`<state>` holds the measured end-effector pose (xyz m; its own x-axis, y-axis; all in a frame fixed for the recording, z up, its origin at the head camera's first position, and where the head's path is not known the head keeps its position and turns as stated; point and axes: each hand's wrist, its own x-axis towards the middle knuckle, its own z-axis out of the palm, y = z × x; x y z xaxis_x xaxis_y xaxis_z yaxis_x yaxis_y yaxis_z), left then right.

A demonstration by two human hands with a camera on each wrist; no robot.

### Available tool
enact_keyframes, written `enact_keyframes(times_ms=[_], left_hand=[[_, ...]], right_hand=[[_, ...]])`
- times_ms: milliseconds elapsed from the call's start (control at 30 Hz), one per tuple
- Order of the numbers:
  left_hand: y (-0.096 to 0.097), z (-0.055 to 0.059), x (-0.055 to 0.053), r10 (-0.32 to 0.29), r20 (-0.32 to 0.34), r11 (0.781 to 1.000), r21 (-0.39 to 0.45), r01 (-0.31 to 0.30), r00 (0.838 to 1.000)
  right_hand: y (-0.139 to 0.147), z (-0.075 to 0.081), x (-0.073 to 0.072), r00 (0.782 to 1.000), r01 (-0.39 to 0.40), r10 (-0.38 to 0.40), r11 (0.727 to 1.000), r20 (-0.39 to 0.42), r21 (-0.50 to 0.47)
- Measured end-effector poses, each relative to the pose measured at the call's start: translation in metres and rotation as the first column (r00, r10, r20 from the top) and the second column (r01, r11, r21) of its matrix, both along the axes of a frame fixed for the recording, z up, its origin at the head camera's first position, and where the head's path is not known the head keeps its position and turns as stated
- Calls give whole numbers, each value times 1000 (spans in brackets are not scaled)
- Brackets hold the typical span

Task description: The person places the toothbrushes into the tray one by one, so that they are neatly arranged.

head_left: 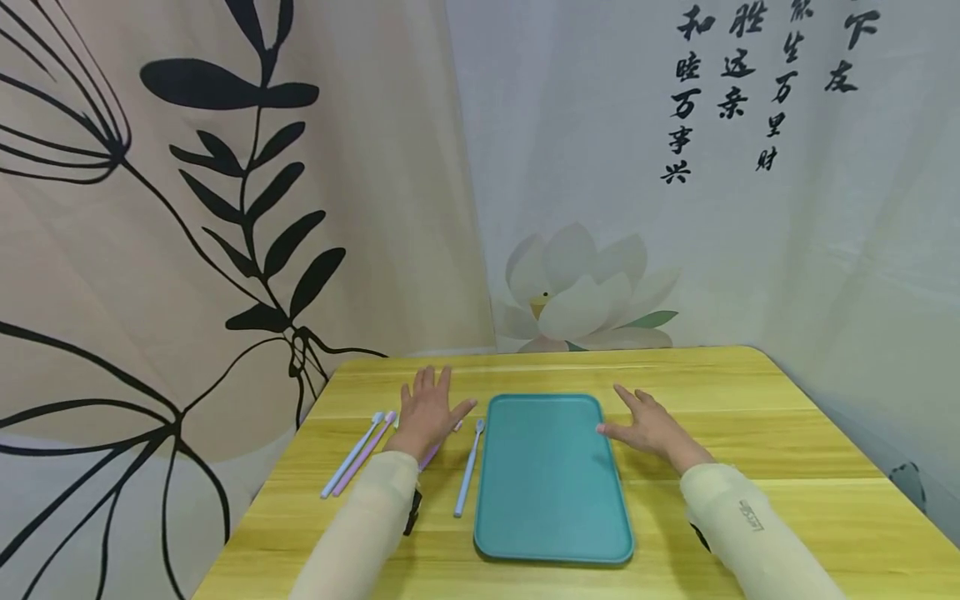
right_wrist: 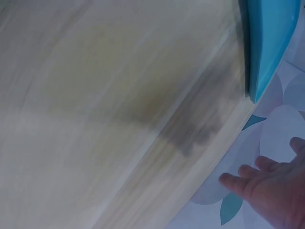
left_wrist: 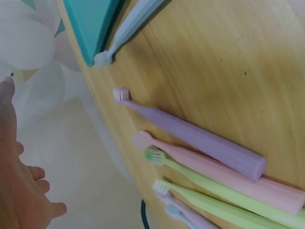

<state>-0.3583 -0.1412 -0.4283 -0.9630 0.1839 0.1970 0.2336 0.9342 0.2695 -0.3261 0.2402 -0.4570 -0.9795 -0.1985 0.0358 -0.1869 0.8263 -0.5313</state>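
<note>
Cream sleeves [head_left: 352,533] reach in from the near side of the wooden table [head_left: 787,450]. Between the forearms, midway from the table's left edge to its right, lies a teal tray [head_left: 555,483], flat, its long sides running toward the far edge. Its raised rim suggests a stiff, light, rather slippery body, probably plastic; opposite long rims would offer the surest hold.

Just left of the tray lies a blue toothbrush [head_left: 468,472], head toward the far edge. Farther toward the table's left edge, the left wrist view shows a purple toothbrush [left_wrist: 190,137], a pink toothbrush [left_wrist: 228,174] and two green toothbrushes [left_wrist: 214,203]; an outer purple toothbrush [head_left: 363,455] and an outer blue toothbrush [head_left: 351,457] lie nearest that edge. All appear light and rigid, with soft bristles; the thick handles may roll and are best pinched at mid-length.

The left hand [head_left: 429,412] hangs above the middle brushes, fingers straight and spread, grasping nothing. The right hand [head_left: 651,427] hovers beside the tray's far right corner, likewise spread wide and free of any object.

Beyond the table's far edge hangs a printed cloth [head_left: 405,250] with leaves, a lotus and characters.
</note>
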Motion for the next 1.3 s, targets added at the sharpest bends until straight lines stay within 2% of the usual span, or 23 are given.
enact_keyframes(times_ms=[467,700,833,933,1167,1300], left_hand=[[-25,6,-3,43,53,987,156,-50,998],[-41,6,0,48,107,962,263,-75,993],[-53,5,1,29,94,950,306,-56,995],[-62,5,2,7,96,934,355,-41,995],[-81,5,7,-6,121,910,413,-45,993],[-90,5,10,11,148,892,445,-76,989]], right_hand=[[-6,-12,-3,997,9,0,993,81,-114],[-9,-19,-1,993,28,-10,987,114,-159],[-10,-21,0,991,32,-6,982,134,-186],[-10,-22,1,990,24,5,980,142,-197],[-10,-26,4,987,31,-2,983,160,-179],[-10,-29,4,986,35,-7,985,168,-167]])
